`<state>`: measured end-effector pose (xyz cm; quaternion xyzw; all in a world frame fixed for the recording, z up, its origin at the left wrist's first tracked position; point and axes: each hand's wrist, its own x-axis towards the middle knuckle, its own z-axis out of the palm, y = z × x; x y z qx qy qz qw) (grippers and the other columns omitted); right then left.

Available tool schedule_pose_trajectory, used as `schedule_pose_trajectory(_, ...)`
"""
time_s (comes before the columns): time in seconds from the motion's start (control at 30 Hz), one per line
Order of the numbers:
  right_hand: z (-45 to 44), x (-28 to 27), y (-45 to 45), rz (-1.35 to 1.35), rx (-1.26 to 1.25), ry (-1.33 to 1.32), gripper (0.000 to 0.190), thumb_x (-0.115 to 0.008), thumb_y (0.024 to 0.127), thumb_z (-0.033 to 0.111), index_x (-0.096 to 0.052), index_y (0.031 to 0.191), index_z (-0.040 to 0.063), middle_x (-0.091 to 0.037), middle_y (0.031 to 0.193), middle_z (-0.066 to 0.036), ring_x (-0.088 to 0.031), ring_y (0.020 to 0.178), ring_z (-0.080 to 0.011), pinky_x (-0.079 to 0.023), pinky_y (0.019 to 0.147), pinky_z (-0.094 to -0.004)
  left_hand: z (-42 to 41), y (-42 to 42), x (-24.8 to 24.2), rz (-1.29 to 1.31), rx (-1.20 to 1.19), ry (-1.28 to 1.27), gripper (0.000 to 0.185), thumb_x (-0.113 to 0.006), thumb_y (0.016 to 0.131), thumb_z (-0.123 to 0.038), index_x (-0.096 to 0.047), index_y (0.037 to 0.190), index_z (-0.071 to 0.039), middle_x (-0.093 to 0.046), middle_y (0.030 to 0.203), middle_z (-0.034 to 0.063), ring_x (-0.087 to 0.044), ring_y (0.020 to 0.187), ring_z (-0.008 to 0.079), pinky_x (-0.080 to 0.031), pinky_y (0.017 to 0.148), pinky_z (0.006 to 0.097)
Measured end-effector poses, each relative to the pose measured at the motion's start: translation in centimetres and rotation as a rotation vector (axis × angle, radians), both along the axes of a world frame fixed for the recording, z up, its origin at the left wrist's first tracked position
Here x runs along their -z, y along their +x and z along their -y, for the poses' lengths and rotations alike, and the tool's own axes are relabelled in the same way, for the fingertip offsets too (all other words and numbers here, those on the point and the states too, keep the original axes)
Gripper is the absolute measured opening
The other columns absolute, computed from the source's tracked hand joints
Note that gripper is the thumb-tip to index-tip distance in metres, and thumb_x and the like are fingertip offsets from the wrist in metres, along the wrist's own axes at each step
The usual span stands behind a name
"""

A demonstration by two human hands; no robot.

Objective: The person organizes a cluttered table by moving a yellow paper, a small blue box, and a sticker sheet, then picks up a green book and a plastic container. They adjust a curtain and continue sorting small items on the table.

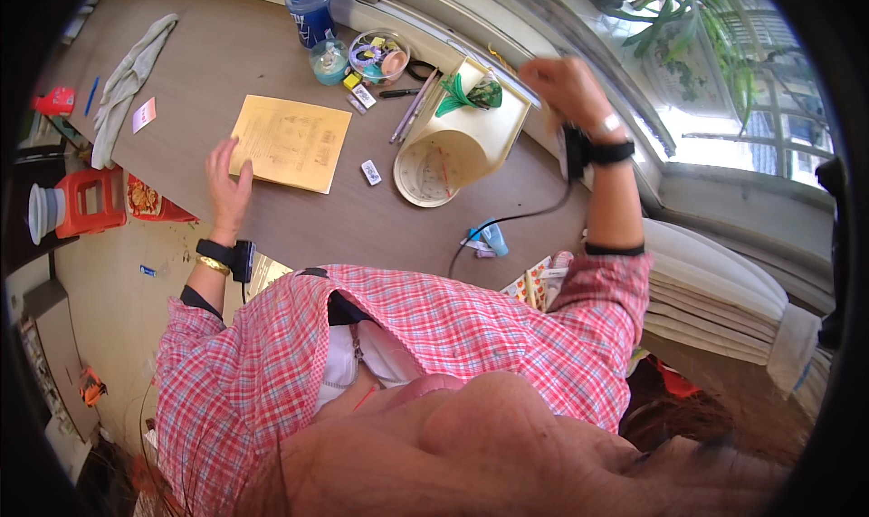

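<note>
My left hand (227, 184) rests at the near left corner of a yellow booklet (295, 140), thumb and fingers apart. The booklet lies on the desk with its printed side up. My right hand (570, 94) is raised at the window side, beside a cream plastic desk organizer (499, 124). Its fingers are curled and blurred, so whether they hold anything is unclear. A round cup-like compartment (434, 167) fronts the organizer, with a thin red item inside. Green fabric or ribbon (458, 97) sits on top. Between booklet and organizer lies a small white patterned block (371, 173).
At the back stand a blue bottle (309, 14) and a clear bowl of hair ties (379, 56). Pencils (414, 106) and a black pen (399, 93) lie beside the organizer. Grey cloth (132, 86) lies left; a small tube (494, 237) sits near the front. A black cable (523, 215) crosses the desk.
</note>
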<state>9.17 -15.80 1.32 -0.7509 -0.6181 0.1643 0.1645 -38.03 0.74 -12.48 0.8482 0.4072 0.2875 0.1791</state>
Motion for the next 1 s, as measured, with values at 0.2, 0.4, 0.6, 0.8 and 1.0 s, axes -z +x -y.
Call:
schedule_pose_trajectory(0.2, 8.9, 2.2, -5.2, -0.278, -0.295, -0.464, 0.021, -0.068, 0.074, 0.026, -0.071, 0.086, 0.010, -0.066, 0.076, -0.015, -0.063, 0.070, -0.0298, -0.049, 0.066, -0.0358, -2.4, 6.6, -5.3, -0.291, 0.077, 0.256, 0.022, -0.061, 0.081, -0.013, -0.063, 0.101, -0.006, -0.061, 0.099, 0.0077, -0.052, 0.098, 0.0272, -0.042, 0.084, 0.0383)
schedule_pose_trajectory(0.4, 10.5, 7.7, -1.4, 0.188, 0.083, -0.455, 0.016, -0.066, 0.075, 0.027, -0.070, 0.078, 0.012, -0.066, 0.075, -0.012, -0.064, 0.074, -0.0301, -0.052, 0.066, -0.0384, -4.5, 16.2, -6.5, -0.025, 0.275, 0.210, 0.012, -0.059, 0.084, -0.018, -0.068, 0.088, -0.010, -0.063, 0.080, 0.0057, -0.058, 0.077, 0.0249, -0.048, 0.065, 0.0347)
schedule_pose_trajectory(0.6, 11.8, 15.1, -1.3, 0.295, 0.006, -0.690, 0.019, -0.051, 0.080, 0.014, -0.067, 0.086, 0.005, -0.067, 0.088, -0.017, -0.066, 0.083, -0.0319, -0.053, 0.073, -0.0394, -5.1, 28.4, -4.8, -0.068, 0.469, 0.370, 0.016, -0.055, 0.084, -0.019, -0.069, 0.091, -0.015, -0.065, 0.082, 0.0077, -0.062, 0.078, 0.0286, -0.050, 0.065, 0.0373)
schedule_pose_trajectory(0.8, 12.0, 16.5, -0.9, 0.119, 0.046, -0.704, 0.018, -0.056, 0.076, 0.014, -0.068, 0.085, 0.004, -0.066, 0.090, -0.018, -0.064, 0.086, -0.0332, -0.052, 0.077, -0.0395, -5.4, 34.7, -3.2, -0.334, 0.346, 0.111, 0.021, -0.057, 0.081, -0.028, -0.070, 0.090, -0.014, -0.067, 0.084, 0.0111, -0.063, 0.080, 0.0320, -0.050, 0.069, 0.0421)
schedule_pose_trajectory(1.0, 12.6, 17.4, -1.1, 0.115, 0.143, -0.614, 0.015, -0.065, 0.070, 0.020, -0.069, 0.079, 0.008, -0.066, 0.081, -0.015, -0.064, 0.079, -0.0318, -0.051, 0.071, -0.0397, -4.3, 37.4, -1.6, -0.404, 0.205, 0.035, 0.026, -0.063, 0.076, -0.034, -0.071, 0.087, -0.012, -0.067, 0.084, 0.0146, -0.063, 0.080, 0.0345, -0.050, 0.070, 0.0418)
